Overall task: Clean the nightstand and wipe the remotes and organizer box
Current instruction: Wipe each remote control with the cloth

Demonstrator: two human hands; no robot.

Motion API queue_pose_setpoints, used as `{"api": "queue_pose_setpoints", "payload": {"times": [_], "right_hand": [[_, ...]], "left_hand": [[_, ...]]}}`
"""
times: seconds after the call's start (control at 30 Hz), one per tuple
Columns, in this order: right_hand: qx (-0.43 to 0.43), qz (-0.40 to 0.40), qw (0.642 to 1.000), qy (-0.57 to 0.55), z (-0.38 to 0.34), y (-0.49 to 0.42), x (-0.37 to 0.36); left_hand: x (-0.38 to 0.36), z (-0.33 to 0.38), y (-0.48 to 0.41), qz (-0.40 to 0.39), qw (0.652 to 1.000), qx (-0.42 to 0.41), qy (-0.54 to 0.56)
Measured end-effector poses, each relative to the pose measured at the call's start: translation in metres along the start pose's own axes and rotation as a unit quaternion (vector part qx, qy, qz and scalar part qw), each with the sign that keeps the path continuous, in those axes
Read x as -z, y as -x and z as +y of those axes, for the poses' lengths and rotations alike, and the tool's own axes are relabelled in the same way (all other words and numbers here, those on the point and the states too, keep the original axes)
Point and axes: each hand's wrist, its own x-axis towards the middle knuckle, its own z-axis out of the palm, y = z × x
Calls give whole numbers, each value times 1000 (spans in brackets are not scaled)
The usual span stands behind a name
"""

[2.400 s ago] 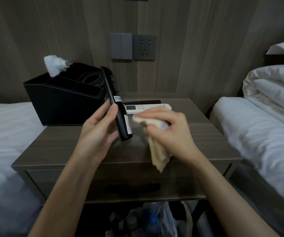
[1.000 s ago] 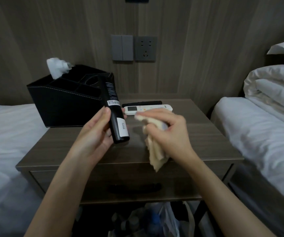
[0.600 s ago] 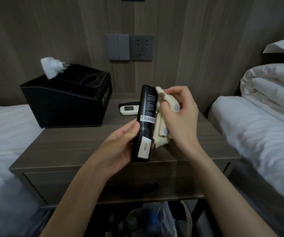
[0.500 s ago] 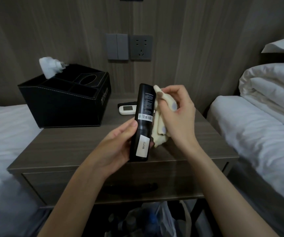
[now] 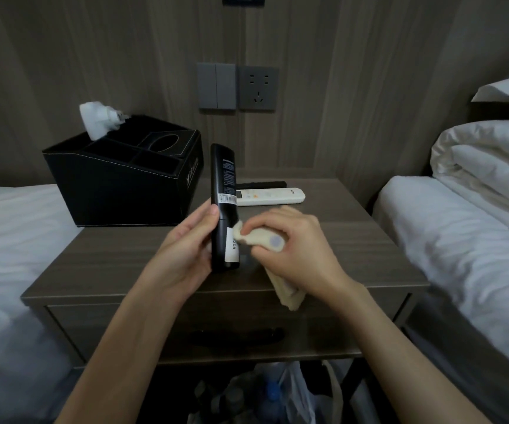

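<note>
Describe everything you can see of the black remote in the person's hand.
The black remote is a long, slim bar, seemingly plastic, with its back facing the camera: fine white print up top, a barcode sticker midway, a white label with digits near the bottom. It stands almost upright over the nightstand. The left hand grips its lower half; the cloth in the right hand presses against the label's edge.

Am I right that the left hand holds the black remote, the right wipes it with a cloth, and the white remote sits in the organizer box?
Not quite: the head view shows the white remote lying on the nightstand, beside the organizer box; the rest holds.
</note>
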Motion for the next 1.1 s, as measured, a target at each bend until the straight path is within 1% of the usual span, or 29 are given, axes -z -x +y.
{"api": "queue_pose_setpoints", "payload": {"times": [0.1,0.2,0.23,0.27,0.33,0.4,0.47,0.5,0.53,0.57,0.6,0.63,0.7,0.77,0.83,0.87,0.93,0.97,1.03,1.1], "right_hand": [[8,-54,999,1,2,4,0],[-1,-135,991,18,3,7,2],[-4,-145,989,18,4,6,5],[-6,-135,991,16,5,5,8],[-15,-80,996,35,11,3,19],[-23,-5,995,95,22,1,30],[-46,58,984,164,35,1,40],[-70,59,976,196,41,1,44],[-102,33,968,227,45,1,46],[-133,-10,958,252,47,2,46],[-156,-47,950,265,48,3,45],[-164,-61,949,264,48,4,42],[-140,-33,965,219,38,3,36],[-102,-14,987,122,20,1,29],[-75,-49,996,18,3,0,21],[-67,-71,995,-12,-5,1,18],[-65,-101,992,-35,-12,1,12],[-67,-103,992,-39,-12,0,9],[-72,-80,993,-45,-11,-1,7],[-80,-35,995,-57,-9,-3,8]], "left_hand": [[3,3,-2,22,1000,2,12],[7,6,-5,52,998,6,26],[7,7,-6,62,998,7,30],[8,7,-6,68,997,5,34],[9,8,-7,70,997,0,38],[10,8,-7,55,998,-3,31],[9,8,-6,43,999,-7,22],[9,8,-7,37,999,-9,18],[8,8,-6,33,999,-10,17],[7,8,-7,29,999,-10,17],[7,7,-7,25,999,-9,18],[6,6,-7,24,999,-5,21],[3,5,-7,30,999,6,35],[-1,4,-6,31,998,14,60],[-6,3,-6,28,996,17,83],[-7,3,-6,27,996,14,84],[-9,4,-5,29,996,8,86],[-9,3,-4,31,996,3,88],[-9,2,-3,36,996,-4,78],[-8,3,-2,44,996,-7,73]]}}
